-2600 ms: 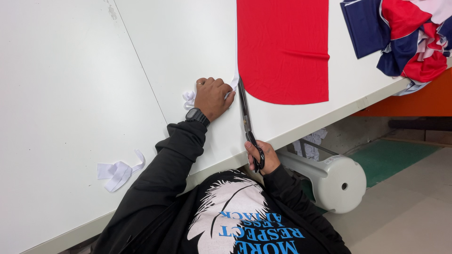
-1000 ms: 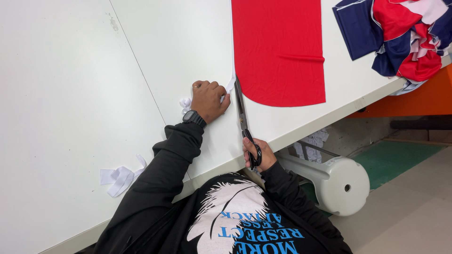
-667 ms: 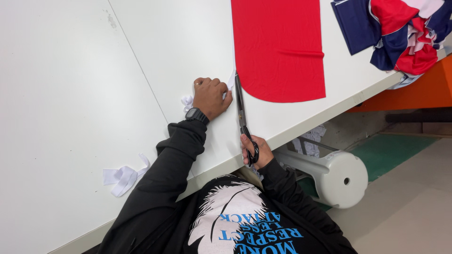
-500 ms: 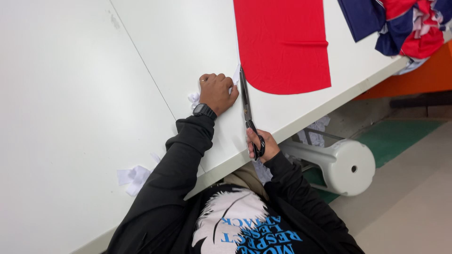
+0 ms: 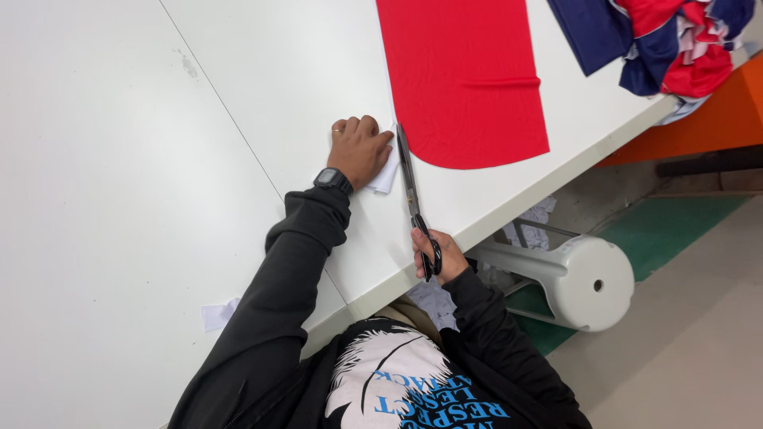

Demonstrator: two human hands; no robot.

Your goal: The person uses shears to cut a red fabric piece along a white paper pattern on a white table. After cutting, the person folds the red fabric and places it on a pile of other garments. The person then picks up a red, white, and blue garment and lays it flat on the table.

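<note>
The scissors (image 5: 413,199) are long, dark-handled, blades (nearly closed) lying on the bench (image 5: 119,199); the right hand (image 5: 437,256) grips their handles; the left hand (image 5: 362,149), curled, presses white fabric (image 5: 385,173) just beside the blades.

Counter (image 5: 119,199): smooth, matt white board with a thin seam. Red cloth (image 5: 465,79): soft, matt fabric, one slight crease. Scissors (image 5: 412,187): dull grey metal blades, glossy black plastic handles. White scrap (image 5: 385,168): thin, matt cloth or paper. Stool (image 5: 584,282): smooth, slightly glossy pale plastic. Sleeve (image 5: 286,278): black matt fabric.
</note>
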